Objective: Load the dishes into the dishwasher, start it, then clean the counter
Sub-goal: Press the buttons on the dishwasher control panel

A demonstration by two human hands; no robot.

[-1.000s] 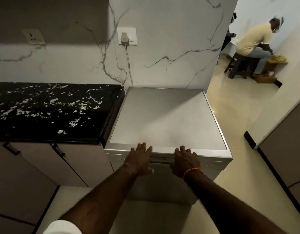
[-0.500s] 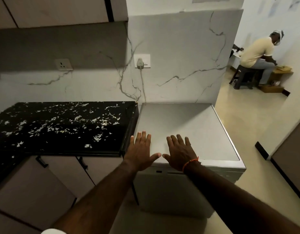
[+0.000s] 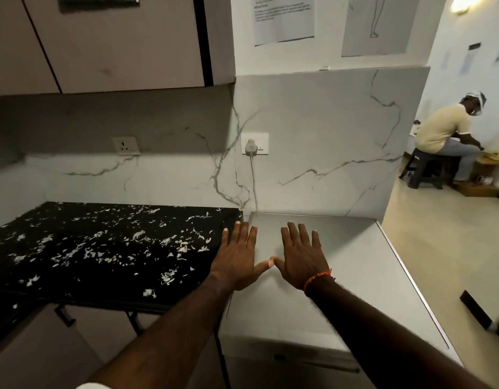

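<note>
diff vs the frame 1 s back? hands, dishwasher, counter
Both hands left the dishwasher's front top edge and moved forward over its top. The left hand and right hand are now spread flat, thumbs touching, holding nothing. The camera tilted up. Unchanged: dishwasher door shut, white scraps still strewn on the black counter, plug in its socket.

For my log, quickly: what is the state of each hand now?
Left hand: open, fingers spread, holding nothing.
Right hand: open, fingers spread over the dishwasher, holding nothing.
</note>
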